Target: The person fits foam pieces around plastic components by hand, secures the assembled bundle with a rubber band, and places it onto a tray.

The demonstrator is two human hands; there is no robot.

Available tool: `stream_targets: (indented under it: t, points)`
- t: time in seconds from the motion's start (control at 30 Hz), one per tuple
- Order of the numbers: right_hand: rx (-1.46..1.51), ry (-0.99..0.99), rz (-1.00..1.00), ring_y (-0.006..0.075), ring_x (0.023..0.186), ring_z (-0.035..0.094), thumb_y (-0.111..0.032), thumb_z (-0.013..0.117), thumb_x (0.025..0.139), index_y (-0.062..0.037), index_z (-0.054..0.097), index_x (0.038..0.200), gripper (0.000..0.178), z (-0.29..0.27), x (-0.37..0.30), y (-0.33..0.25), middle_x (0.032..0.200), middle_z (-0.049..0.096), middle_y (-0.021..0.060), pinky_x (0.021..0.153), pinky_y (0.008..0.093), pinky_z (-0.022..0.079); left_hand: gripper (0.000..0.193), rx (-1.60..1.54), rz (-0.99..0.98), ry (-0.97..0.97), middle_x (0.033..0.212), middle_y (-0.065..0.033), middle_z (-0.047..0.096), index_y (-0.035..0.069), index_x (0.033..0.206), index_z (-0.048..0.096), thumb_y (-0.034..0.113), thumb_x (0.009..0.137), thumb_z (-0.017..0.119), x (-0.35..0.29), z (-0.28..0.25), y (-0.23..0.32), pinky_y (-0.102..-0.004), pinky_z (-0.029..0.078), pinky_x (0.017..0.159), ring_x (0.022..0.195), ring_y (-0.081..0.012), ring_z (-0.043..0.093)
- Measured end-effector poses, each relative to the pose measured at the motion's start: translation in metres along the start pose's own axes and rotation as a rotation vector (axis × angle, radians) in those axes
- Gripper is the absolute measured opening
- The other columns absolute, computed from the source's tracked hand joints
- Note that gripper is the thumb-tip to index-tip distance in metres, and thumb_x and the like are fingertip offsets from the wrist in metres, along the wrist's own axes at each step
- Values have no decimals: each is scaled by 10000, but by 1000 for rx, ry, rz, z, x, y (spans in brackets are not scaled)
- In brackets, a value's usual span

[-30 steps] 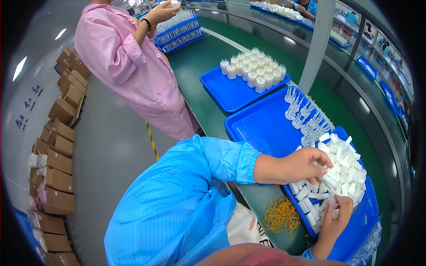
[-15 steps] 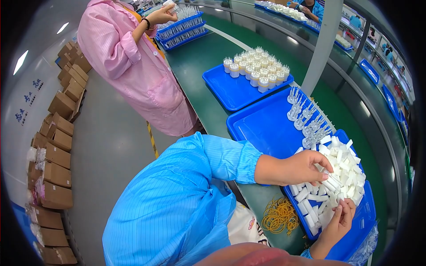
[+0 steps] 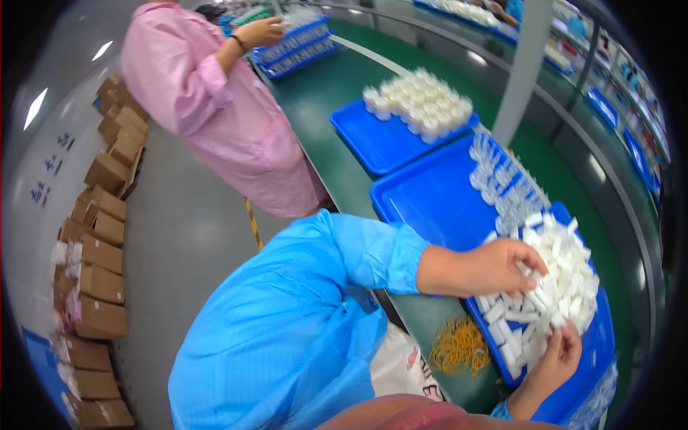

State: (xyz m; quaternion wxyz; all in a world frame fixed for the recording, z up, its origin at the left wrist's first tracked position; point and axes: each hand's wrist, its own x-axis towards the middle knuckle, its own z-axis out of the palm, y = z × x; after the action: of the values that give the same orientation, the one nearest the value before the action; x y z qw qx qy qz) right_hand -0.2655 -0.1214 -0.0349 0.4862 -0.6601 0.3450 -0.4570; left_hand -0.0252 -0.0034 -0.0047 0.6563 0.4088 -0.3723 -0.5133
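Observation:
My left hand (image 3: 505, 269) is closed in a pinch on a pale, partly see-through piece (image 3: 539, 292), held over the heap of white pieces. Just below it, the fingers of my right hand (image 3: 561, 358) pinch a small white piece (image 3: 557, 320) close to the far end of what my left hand holds. Blur hides whether the two touch. Beneath both hands, many small white blocks (image 3: 512, 351) are heaped in a blue tray (image 3: 600, 358). Beyond my left hand, clear pronged plastic holders (image 3: 502, 183) stand in rows in another blue tray (image 3: 412, 197).
Yellow rubber bands (image 3: 459, 346) lie beside the near tray on the green table (image 3: 412, 315). Farther along, a blue tray (image 3: 358, 143) carries white pronged assemblies (image 3: 423, 104). A co-worker in pink (image 3: 222, 136) stands by stacked blue crates (image 3: 297, 50). A grey post (image 3: 523, 79) rises behind the trays.
The whole view has shifted slightly and blurred. My hands keep nearly the same pinch over the heap, a little closer together. The co-worker's raised hand has shifted slightly.

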Motion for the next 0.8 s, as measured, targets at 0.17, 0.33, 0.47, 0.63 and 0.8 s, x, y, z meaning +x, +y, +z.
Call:
stream_targets:
  t: [0.17, 0.33, 0.47, 0.63, 0.8]
  points:
    - [-23, 6, -16, 216, 1005, 648, 55, 666, 872, 65, 675, 981, 110, 21, 5, -8, 1095, 685, 160, 904, 313, 520, 324, 149, -43, 112, 947, -94, 708, 20, 1189, 656, 24, 868, 695, -9, -7, 10, -259, 542, 705, 801, -126, 672]
    - [142, -26, -27, 199, 1007, 659, 106, 691, 839, 81, 665, 984, 150, 25, 0, -25, 1116, 675, 182, 885, 290, 541, 351, 169, -47, 23, 1256, -121, 638, -4, 1236, 611, -6, 886, 644, -3, -10, 5, -277, 548, 790, 965, -142, 659]
    - [140, -91, -46, 167, 949, 673, 99, 693, 842, 66, 672, 1009, 172, 24, -2, -32, 1102, 684, 168, 823, 266, 553, 354, 159, -47, 11, 1174, -122, 669, 4, 1229, 622, -9, 877, 666, -6, -5, 10, -268, 543, 775, 914, -133, 668]
    - [160, -119, -34, 168, 962, 672, 100, 695, 841, 60, 667, 1028, 193, 25, -4, -35, 1105, 684, 163, 824, 257, 552, 363, 143, -33, -5, 1080, -133, 703, -2, 1210, 641, -29, 853, 698, -6, -6, 7, -249, 542, 761, 875, -125, 682]
    - [165, -159, -29, 172, 969, 671, 103, 698, 837, 61, 660, 1042, 212, 29, -10, -41, 1107, 677, 161, 835, 269, 560, 390, 176, -55, -20, 1056, -123, 700, -17, 1200, 645, -62, 820, 718, -7, -2, 6, -239, 548, 745, 832, -114, 670]
